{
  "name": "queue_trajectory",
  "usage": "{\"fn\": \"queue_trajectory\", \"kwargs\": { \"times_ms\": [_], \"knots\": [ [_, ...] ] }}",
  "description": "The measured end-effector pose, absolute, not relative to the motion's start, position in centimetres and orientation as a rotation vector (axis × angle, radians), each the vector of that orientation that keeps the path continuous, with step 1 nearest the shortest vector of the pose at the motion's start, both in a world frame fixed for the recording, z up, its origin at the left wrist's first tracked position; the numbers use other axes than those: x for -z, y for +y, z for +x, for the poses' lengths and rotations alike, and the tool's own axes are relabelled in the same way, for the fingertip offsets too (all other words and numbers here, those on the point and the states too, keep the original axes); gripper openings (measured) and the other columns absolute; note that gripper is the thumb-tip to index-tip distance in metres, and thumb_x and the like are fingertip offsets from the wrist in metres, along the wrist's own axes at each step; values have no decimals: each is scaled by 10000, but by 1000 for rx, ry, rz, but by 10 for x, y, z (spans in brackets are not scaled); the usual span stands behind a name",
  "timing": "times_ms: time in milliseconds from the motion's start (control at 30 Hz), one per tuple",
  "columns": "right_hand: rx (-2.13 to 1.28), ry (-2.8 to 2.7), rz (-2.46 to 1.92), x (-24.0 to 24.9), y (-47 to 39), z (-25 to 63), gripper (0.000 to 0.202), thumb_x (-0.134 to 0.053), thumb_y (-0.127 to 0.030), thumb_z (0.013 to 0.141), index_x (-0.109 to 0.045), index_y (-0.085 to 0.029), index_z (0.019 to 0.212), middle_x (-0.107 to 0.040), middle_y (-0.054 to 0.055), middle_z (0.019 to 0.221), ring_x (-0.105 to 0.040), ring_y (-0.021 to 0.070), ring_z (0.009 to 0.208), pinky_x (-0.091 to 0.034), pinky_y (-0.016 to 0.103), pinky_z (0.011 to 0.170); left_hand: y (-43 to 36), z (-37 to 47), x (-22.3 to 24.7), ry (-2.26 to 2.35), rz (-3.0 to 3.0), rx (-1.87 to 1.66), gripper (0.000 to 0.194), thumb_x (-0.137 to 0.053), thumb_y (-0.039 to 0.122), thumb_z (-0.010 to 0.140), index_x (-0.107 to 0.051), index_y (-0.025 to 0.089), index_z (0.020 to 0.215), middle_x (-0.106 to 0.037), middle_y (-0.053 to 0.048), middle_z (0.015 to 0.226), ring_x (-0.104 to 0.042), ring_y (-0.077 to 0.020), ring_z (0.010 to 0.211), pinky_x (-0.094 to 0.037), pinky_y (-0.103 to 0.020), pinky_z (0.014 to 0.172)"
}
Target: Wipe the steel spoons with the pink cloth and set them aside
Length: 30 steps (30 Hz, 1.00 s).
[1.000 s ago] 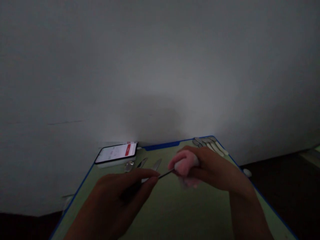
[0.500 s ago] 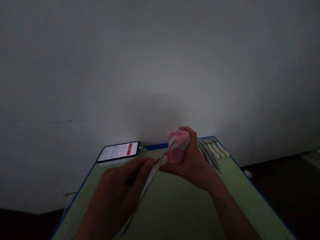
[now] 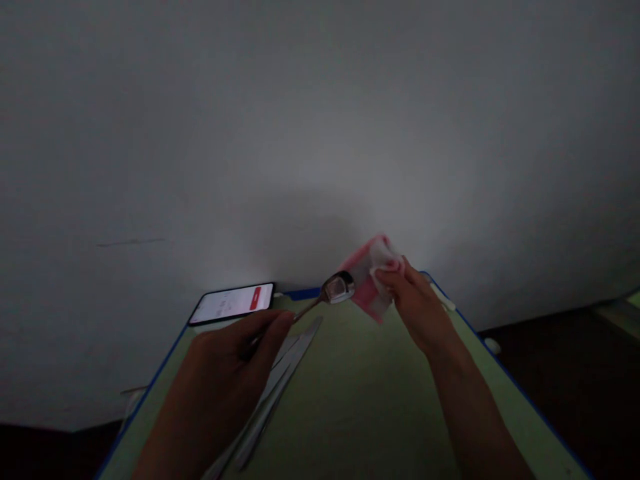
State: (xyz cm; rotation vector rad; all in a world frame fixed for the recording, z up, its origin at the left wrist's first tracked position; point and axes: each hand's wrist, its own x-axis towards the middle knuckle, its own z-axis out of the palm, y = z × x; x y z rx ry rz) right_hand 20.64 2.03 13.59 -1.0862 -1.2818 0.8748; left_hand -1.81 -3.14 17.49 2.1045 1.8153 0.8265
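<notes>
A metal spoon point(image 3: 338, 287) is held by its handle in my left hand point(image 3: 225, 373), its bowl raised above the green table and pointing right. My right hand point(image 3: 420, 307) pinches a pink and white cloth point(image 3: 367, 277), which hangs spread out just beyond the spoon's bowl. Long metal knives point(image 3: 280, 393) lie on the table beneath and beside my left hand, partly hidden by it.
At the table's back left corner a phone point(image 3: 233, 303) with a lit screen rests on a white object. White handles point(image 3: 445, 299) show behind my right hand. A grey wall point(image 3: 320, 133) rises behind the blue-edged table point(image 3: 370, 400).
The cloth has come off the spoon's bowl and opened out, uncovering the bowl. My right hand has moved right and now hides most of the cutlery there. My left hand has shifted slightly left.
</notes>
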Motion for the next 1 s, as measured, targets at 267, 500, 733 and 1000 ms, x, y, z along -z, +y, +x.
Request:
{"fn": "queue_trajectory", "kwargs": {
  "times_ms": [267,500,733,1000],
  "knots": [
    [-560,-1480,-895,-150,7,208,216,-471,-300,871,-584,-232,1042,-592,53,1047,-559,162,916,-454,329,823,-31,-20,-173,1728,2059,-855,301,-499,469,826,-708,254,851,-738,38,727,-665,-159,619,-457,-201,497],
    [-281,-2281,-927,-160,-16,193,646,-585,-447,804,-359,-276,1385,-279,61,1495,-185,254,1395,-185,486,1134,-31,-13,-174,1728,2030,-908,330,-463,461,845,-666,224,738,-653,33,610,-600,-153,580,-433,-217,527],
    [-63,-2292,-1011,-151,-8,186,724,-574,-493,799,-267,-291,1423,-259,45,1508,-132,256,1411,-89,528,1142,-32,-12,-171,1575,1770,-969,334,-507,482,831,-635,186,745,-527,33,561,-439,-107,494,-350,-203,451],
    [-196,-2020,-942,-153,0,192,384,-456,-220,880,-492,-288,1257,-456,53,1340,-402,218,1260,-299,450,1075,-25,-15,-167,1454,1693,-904,336,-485,471,856,-625,169,813,-427,48,540,-374,-91,468,-308,-190,426]
  ]
}}
